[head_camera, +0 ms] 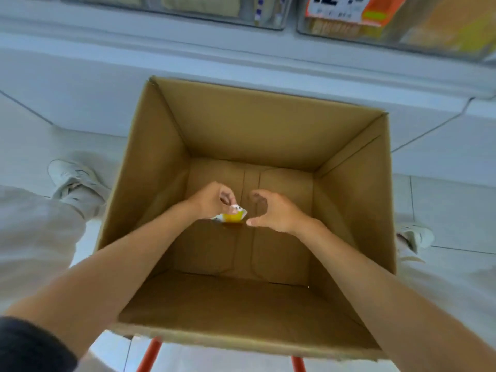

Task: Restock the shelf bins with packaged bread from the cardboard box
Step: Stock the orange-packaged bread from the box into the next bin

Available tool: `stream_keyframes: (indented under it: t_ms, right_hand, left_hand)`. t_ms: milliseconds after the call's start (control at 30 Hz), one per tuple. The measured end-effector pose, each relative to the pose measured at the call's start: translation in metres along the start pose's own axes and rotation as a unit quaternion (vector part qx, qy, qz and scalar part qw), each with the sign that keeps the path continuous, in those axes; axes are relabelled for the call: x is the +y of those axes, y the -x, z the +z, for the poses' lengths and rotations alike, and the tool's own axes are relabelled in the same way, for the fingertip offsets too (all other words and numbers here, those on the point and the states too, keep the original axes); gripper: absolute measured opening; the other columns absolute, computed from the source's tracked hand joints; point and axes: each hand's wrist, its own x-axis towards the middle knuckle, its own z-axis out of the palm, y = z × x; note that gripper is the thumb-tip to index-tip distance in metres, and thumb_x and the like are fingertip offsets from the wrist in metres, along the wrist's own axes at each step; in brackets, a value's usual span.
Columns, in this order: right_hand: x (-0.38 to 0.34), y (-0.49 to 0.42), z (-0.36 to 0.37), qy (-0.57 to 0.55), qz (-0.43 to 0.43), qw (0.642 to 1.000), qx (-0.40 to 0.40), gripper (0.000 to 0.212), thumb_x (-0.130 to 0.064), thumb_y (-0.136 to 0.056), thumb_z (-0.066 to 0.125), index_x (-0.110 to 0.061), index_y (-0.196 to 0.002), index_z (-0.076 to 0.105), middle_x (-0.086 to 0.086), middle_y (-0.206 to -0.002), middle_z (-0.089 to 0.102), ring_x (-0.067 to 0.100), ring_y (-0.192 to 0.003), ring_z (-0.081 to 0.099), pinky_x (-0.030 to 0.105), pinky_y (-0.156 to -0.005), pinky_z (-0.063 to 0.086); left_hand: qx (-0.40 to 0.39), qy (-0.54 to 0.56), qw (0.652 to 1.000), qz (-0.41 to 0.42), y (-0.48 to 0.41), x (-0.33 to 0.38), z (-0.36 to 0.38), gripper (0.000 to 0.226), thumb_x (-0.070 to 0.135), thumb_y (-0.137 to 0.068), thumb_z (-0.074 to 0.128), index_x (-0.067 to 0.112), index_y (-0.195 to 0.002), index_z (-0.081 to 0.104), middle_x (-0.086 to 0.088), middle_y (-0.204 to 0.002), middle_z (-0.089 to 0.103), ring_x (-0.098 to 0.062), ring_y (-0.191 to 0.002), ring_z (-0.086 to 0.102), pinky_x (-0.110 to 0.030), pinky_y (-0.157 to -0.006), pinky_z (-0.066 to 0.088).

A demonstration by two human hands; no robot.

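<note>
Now the cardboard box (161, 146) gapes open, with shelf bins (418, 33) of bread beyond it. Inside the box, my left hand (212, 201) pinches a small yellow packet (233, 216). My right hand (273, 210) curves open beside it, holding nothing.

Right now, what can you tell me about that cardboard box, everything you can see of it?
The cardboard box is plain brown, deep and straight-sided, open at the top with no flaps showing there. Its floor shows folded flaps with seams. It stands upright before a white shelf unit, seemingly on a stand with orange legs. It is nearly empty: only a small yellow-and-white packet is inside, pinched by the left hand, with the right hand beside it, holding nothing.
</note>
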Motion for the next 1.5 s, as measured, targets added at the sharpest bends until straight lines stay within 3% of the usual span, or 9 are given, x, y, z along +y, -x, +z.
stream_keyframes:
  t_ms: [167,400,533,667,800,1133,1267,1367,1500]
  right_hand:
    - [-0.032,0.030,-0.039,-0.006,-0.045,0.991,0.130,0.008,-0.021,-0.084,0.072,-0.020,-0.085,0.064,0.001,-0.086,0.068,0.016,-0.078,0.060,0.033,-0.068,0.044]
    - [-0.074,0.083,-0.117,-0.348,-0.052,0.909,0.222,0.012,0.000,-0.093,0.060,-0.011,-0.097,0.064,0.003,-0.092,0.069,0.015,-0.082,0.066,0.025,-0.073,0.057]
    - [-0.095,0.107,-0.146,-0.481,-0.093,0.852,0.184,0.022,0.003,-0.092,0.060,-0.001,-0.113,0.059,0.014,-0.107,0.068,0.022,-0.096,0.067,0.026,-0.079,0.057]
    - [-0.112,0.136,-0.182,-0.355,-0.116,0.881,0.292,0.065,-0.015,-0.082,0.077,-0.023,-0.137,0.043,-0.002,-0.120,0.059,0.015,-0.109,0.059,0.024,-0.078,0.049]
    - [-0.128,0.156,-0.203,-0.178,-0.165,0.935,0.259,0.028,-0.024,-0.088,0.072,-0.023,-0.115,0.065,-0.005,-0.106,0.069,0.015,-0.104,0.065,0.026,-0.083,0.052]
    - [-0.144,0.146,-0.260,-0.090,-0.221,0.874,0.422,0.011,-0.016,-0.094,0.062,-0.017,-0.095,0.073,-0.006,-0.091,0.068,0.010,-0.088,0.061,0.024,-0.080,0.049]
    - [-0.162,0.132,-0.300,0.065,-0.247,0.781,0.570,0.020,-0.023,-0.096,0.058,-0.014,-0.107,0.072,0.001,-0.097,0.072,0.016,-0.089,0.062,0.033,-0.084,0.048]
    - [-0.165,0.111,-0.318,0.183,-0.220,0.705,0.649,0.036,-0.032,-0.093,0.059,-0.018,-0.126,0.061,0.004,-0.123,0.062,0.025,-0.119,0.053,0.043,-0.105,0.036]
    - [-0.153,0.081,-0.312,0.339,-0.208,0.740,0.542,0.065,-0.018,-0.085,0.069,-0.021,-0.142,0.039,0.004,-0.141,0.044,0.027,-0.130,0.041,0.041,-0.111,0.029]
  left_hand:
    - [0.105,0.033,0.987,0.114,0.038,0.093,-0.040,0.024,0.022,-0.075,0.084,0.020,-0.095,0.072,0.005,-0.100,0.072,-0.011,-0.096,0.067,-0.028,-0.083,0.054]
    - [0.215,0.225,0.950,-0.012,0.077,0.140,-0.075,0.108,0.046,-0.069,0.085,0.026,-0.154,0.020,-0.004,-0.151,0.040,-0.025,-0.133,0.046,-0.045,-0.105,0.044]
    - [0.124,0.340,0.931,0.043,0.094,0.174,-0.078,0.047,0.020,-0.081,0.080,0.015,-0.121,0.056,-0.008,-0.125,0.064,-0.016,-0.099,0.067,-0.030,-0.078,0.059]
    - [0.238,0.187,0.940,0.156,0.116,0.211,-0.098,0.030,0.014,-0.079,0.081,0.012,-0.104,0.066,0.000,-0.090,0.066,-0.011,-0.077,0.060,-0.008,-0.058,0.046]
    - [0.193,0.121,0.949,0.217,0.134,0.241,-0.119,0.029,0.020,-0.078,0.082,0.025,-0.103,0.070,-0.002,-0.091,0.070,-0.015,-0.082,0.067,-0.027,-0.072,0.057]
    - [0.122,0.378,0.892,0.214,0.101,0.288,-0.139,0.037,0.032,-0.093,0.063,0.015,-0.125,0.065,-0.004,-0.100,0.071,-0.019,-0.089,0.067,-0.035,-0.079,0.053]
    - [0.208,0.387,0.856,0.271,0.074,0.333,-0.164,0.031,0.030,-0.096,0.061,0.015,-0.122,0.067,-0.005,-0.100,0.073,-0.019,-0.082,0.071,-0.029,-0.064,0.056]
    - [0.294,0.329,0.838,0.321,0.049,0.363,-0.185,0.027,0.034,-0.094,0.064,0.017,-0.113,0.072,-0.005,-0.099,0.074,-0.022,-0.089,0.071,-0.039,-0.075,0.058]
    - [0.425,0.095,0.817,0.378,0.013,0.363,-0.194,0.021,0.030,-0.095,0.061,0.015,-0.105,0.071,0.002,-0.093,0.071,-0.013,-0.082,0.064,-0.042,-0.082,0.055]
